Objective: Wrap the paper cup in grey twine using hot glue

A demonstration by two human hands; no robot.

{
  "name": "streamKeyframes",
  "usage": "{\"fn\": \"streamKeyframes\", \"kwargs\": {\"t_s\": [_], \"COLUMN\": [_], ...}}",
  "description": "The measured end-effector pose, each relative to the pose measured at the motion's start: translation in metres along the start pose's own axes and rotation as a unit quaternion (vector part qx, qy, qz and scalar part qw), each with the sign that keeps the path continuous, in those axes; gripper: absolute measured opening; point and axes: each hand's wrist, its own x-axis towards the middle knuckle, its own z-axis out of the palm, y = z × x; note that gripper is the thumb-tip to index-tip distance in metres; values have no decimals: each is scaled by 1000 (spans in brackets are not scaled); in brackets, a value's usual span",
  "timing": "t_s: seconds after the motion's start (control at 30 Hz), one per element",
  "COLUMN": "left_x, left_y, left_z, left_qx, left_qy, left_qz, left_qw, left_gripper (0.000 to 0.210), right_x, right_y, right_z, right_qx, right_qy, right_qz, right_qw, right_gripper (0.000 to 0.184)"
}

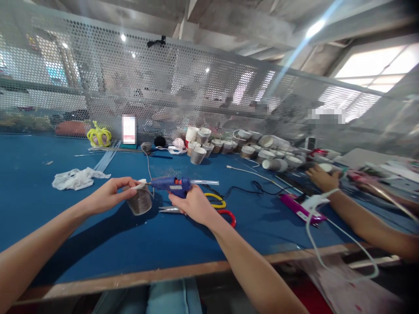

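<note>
Near the front of the blue-topped desk (183, 250), left of centre, a grey cup (140, 203) with a white rim is in the left hand (122, 191), whose thumb and fingers pinch it at the upper edge; whether its base touches the surface I cannot tell. The right hand (196, 204) is wrapped around the handle of a blue glue gun (168, 185), its nozzle pointing left, right at the cup's rim, and a clear glue stick (205, 182) juts from its back end. Scissors (170, 210) with yellow and red handles lie partly beneath the right hand. To the left rests a crumpled white cloth (73, 179), and behind the cup a grey strand leads from a small ball of twine (146, 148) down toward it. Many similar cups (198, 155) stand in clusters farther back. At the right, a co-worker's hand (324, 178) is beyond a purple power strip (301, 209).
</note>
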Motion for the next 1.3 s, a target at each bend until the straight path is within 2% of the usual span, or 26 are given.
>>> {"fn": "streamKeyframes", "kwargs": {"t_s": [0.13,0.63,0.83,1.1,1.3], "left_x": [0,0,0,0,1], "left_y": [0,1,0,-1,-2], "left_z": [0,1,1,-2,-3], "left_qx": [2,4,4,3,7], "left_qy": [1,5,4,-16,-19], "left_qz": [-5,-1,-3,0,4], "left_qw": [1000,1000,1000,1000,1000], "left_gripper": [23,21,20,20,22], "right_x": [-2,-5,-2,4,6], "right_y": [-2,-9,-3,6,10], "right_z": [1,5,2,-2,-1], "right_qx": [15,39,12,15,10], "right_qy": [-20,-26,-18,-10,-8], "right_qz": [-10,5,-12,18,13], "right_qw": [1000,999,1000,1000,1000], "right_gripper": [19,17,20,17,18]}}
